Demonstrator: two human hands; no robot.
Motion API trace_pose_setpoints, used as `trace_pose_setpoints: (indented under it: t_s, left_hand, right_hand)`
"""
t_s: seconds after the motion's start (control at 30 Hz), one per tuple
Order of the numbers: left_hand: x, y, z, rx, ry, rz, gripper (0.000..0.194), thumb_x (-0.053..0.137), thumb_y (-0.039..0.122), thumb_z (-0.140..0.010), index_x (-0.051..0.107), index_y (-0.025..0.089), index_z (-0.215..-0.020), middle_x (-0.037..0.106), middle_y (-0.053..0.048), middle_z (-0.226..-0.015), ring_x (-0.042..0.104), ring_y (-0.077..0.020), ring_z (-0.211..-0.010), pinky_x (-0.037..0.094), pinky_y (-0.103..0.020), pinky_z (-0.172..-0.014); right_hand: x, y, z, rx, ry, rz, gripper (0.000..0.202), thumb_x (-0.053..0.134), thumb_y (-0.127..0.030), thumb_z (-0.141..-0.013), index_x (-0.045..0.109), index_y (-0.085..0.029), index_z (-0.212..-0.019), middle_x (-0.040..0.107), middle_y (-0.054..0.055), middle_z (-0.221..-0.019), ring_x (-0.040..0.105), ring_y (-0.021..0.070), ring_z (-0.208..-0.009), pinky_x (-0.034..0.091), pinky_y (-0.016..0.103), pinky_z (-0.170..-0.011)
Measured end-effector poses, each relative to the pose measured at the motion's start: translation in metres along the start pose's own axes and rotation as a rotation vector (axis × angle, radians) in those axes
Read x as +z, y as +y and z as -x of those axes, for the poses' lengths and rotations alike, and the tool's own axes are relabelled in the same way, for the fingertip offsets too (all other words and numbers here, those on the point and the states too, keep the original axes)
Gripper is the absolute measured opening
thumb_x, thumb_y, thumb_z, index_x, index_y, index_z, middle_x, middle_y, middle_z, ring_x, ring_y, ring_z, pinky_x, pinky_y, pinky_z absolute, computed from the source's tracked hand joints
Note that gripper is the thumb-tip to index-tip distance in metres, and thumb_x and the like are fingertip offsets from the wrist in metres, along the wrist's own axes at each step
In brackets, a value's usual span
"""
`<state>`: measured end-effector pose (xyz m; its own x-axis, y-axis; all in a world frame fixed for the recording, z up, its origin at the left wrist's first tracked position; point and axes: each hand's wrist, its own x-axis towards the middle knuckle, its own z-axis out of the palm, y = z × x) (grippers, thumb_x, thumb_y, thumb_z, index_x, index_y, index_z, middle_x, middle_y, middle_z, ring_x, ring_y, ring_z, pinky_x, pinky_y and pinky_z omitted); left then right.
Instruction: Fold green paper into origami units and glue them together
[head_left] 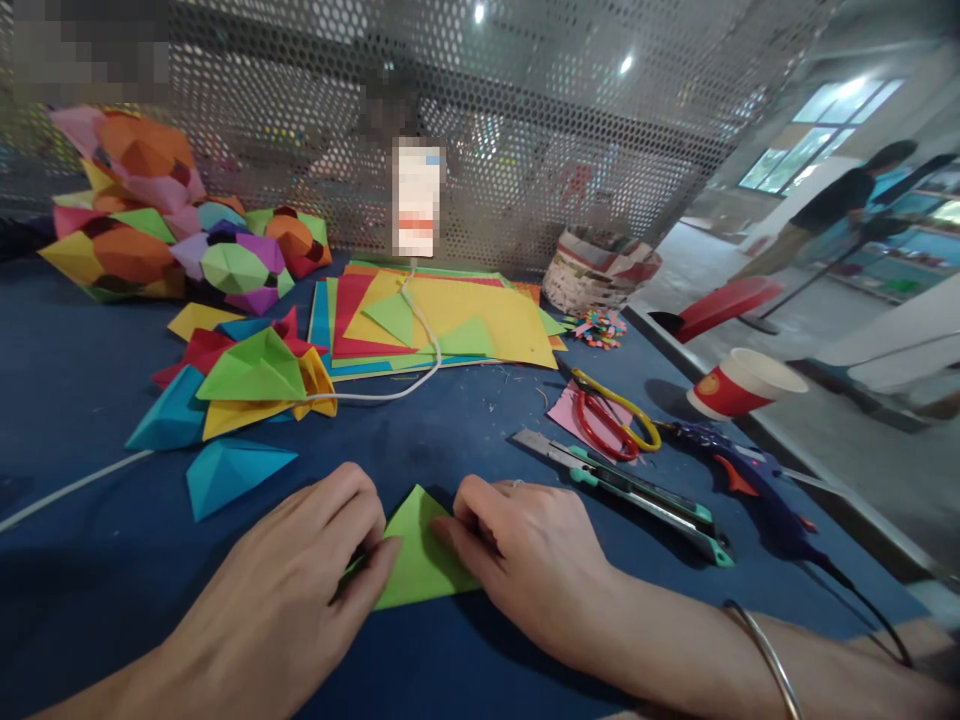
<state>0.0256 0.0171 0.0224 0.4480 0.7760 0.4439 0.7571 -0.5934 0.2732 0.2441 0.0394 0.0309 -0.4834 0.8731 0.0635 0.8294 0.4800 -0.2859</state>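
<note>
A green sheet of paper (420,555), folded to a triangle with its peak pointing away from me, lies on the blue tabletop (97,560). My left hand (322,550) pinches its left side between thumb and curled fingers. On the other side my right hand (517,550) grips the paper the same way, its fingertips partly hidden. Beyond my left hand sit a folded blue paper piece (236,475) and a heap of folded pieces topped by a green one (255,367).
Right of my hands lie a box cutter (622,490) with its blade out, scissors (611,415), a glue gun (750,480) and a paper cup (742,385). Behind are stacked coloured paper (495,300), a woven basket (596,270), paper balls (232,265) and a phone (416,200) with a white cable.
</note>
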Motion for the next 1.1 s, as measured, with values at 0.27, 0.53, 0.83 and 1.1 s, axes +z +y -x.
trace_pose_setpoints:
  t_s: [0.27, 0.53, 0.83, 1.1]
  left_hand:
    - [-0.002, -0.002, 0.01, 0.316, -0.022, -0.031, 0.04, 0.037, 0.0, -0.095, 0.062, 0.023, -0.116, 0.076, -0.002, -0.108, 0.072, -0.0204, -0.094, 0.056, -0.033, -0.084]
    - [-0.003, -0.005, 0.028, 0.427, -0.145, 0.003, 0.054, 0.037, -0.004, -0.09, 0.062, 0.023, -0.13, 0.08, 0.002, -0.117, 0.074, -0.0163, -0.103, 0.054, -0.025, -0.099]
    - [-0.006, 0.003, 0.018, 0.448, -0.066, -0.04, 0.048, 0.035, -0.003, -0.089, 0.068, 0.02, -0.114, 0.081, 0.002, -0.103, 0.074, -0.0153, -0.089, 0.058, -0.025, -0.084]
    - [-0.005, 0.001, 0.024, 0.46, -0.056, -0.057, 0.052, 0.037, -0.004, -0.085, 0.067, 0.019, -0.121, 0.081, 0.003, -0.108, 0.073, -0.0163, -0.096, 0.054, -0.028, -0.089]
  right_hand:
    - [-0.002, -0.003, 0.001, 0.0, -0.035, 0.086, 0.02, 0.06, -0.034, -0.101, 0.067, -0.021, -0.089, 0.074, 0.004, -0.071, 0.063, 0.0173, -0.06, 0.013, 0.031, -0.057]
    - [-0.001, 0.0, 0.0, -0.003, -0.026, 0.055, 0.024, 0.057, -0.039, -0.104, 0.066, -0.021, -0.09, 0.073, 0.003, -0.072, 0.062, 0.0173, -0.062, 0.014, 0.031, -0.058]
    - [-0.007, -0.006, 0.013, -0.044, 0.025, -0.169, 0.031, 0.068, -0.04, -0.092, 0.061, -0.018, -0.113, 0.071, 0.004, -0.086, 0.065, 0.022, -0.075, 0.035, 0.032, -0.066]
    - [-0.005, -0.004, 0.019, -0.1, 0.078, -0.152, 0.046, 0.069, -0.035, -0.093, 0.057, -0.014, -0.133, 0.072, 0.011, -0.107, 0.066, 0.0288, -0.098, 0.049, 0.043, -0.085]
